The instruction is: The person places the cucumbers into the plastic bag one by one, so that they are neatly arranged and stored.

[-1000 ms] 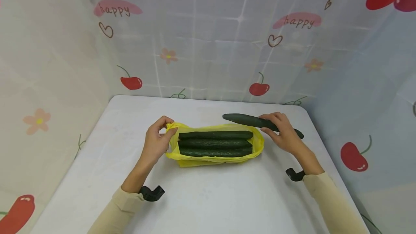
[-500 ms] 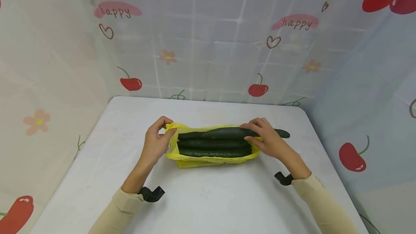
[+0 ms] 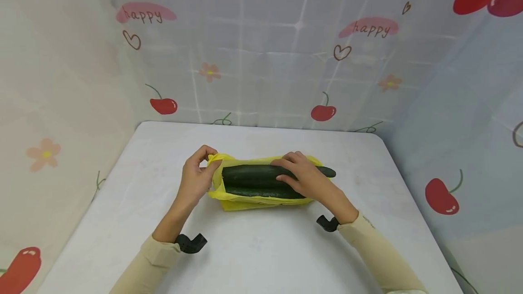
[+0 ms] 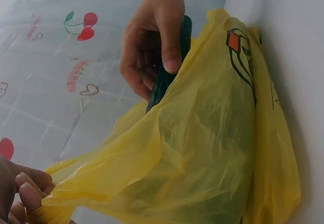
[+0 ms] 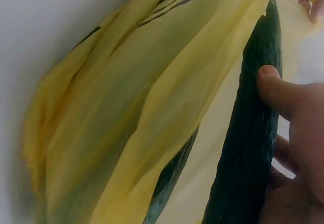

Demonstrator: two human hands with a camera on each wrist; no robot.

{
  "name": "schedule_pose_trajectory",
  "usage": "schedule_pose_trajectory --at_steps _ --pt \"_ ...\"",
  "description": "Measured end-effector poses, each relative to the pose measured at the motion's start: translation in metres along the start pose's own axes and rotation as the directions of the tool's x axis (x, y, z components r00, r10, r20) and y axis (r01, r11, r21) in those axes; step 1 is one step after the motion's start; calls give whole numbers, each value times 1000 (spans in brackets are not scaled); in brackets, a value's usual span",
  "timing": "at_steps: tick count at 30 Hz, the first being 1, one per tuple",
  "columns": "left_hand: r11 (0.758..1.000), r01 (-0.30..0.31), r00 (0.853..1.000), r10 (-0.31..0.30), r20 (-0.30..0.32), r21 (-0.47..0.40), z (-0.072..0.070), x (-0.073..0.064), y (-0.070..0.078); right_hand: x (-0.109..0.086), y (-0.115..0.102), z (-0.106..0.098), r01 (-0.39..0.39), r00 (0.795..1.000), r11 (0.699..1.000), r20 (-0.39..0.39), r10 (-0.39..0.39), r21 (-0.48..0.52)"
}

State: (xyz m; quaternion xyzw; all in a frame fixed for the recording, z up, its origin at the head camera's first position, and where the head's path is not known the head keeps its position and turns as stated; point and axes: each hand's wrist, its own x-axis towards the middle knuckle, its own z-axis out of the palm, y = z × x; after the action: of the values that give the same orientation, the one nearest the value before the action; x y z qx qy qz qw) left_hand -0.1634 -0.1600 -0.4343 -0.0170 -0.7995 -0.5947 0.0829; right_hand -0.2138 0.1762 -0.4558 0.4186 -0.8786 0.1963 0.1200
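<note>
A yellow plastic bag (image 3: 241, 204) lies open on the white table with dark green cucumbers (image 3: 261, 192) inside. My left hand (image 3: 197, 173) pinches the bag's left rim between thumb and fingers. My right hand (image 3: 304, 177) grips one cucumber (image 5: 248, 128) from above, thumb on the near side. That cucumber lies over the others in the bag's mouth, and its right end sticks out past the bag's right side. In the left wrist view, the right hand (image 4: 157, 37) holds the cucumber behind the raised bag wall. The lower cucumbers are partly hidden.
The white table (image 3: 261, 253) extends around the bag on all sides. A patterned curtain (image 3: 265, 58) with cherries and hearts hangs behind and at both sides of the table. Black wrist mounts (image 3: 191, 243) stick out from both wrists.
My right hand has brought the cucumber left and down, from above the bag's right end onto the cucumbers inside. My left hand has kept its pinch on the bag's rim.
</note>
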Motion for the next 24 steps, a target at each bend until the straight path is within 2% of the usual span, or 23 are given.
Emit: schedule_pose_trajectory --at_steps 5,14,20,24 --pt "1000 14 1000 -14 -3 -14 1 0 1 13 -7 12 0 999 1000 33 0 -3" --pt "1000 -9 1000 8 -21 -22 1 5 -1 24 -7 29 -35 998 999 51 34 22" --pt "997 17 1000 -18 -19 -73 1 12 -1 31 -8 33 -126 990 991 63 123 47" --pt "996 19 999 -21 -25 -87 1 24 1 35 -7 34 -189 981 981 56 187 39"
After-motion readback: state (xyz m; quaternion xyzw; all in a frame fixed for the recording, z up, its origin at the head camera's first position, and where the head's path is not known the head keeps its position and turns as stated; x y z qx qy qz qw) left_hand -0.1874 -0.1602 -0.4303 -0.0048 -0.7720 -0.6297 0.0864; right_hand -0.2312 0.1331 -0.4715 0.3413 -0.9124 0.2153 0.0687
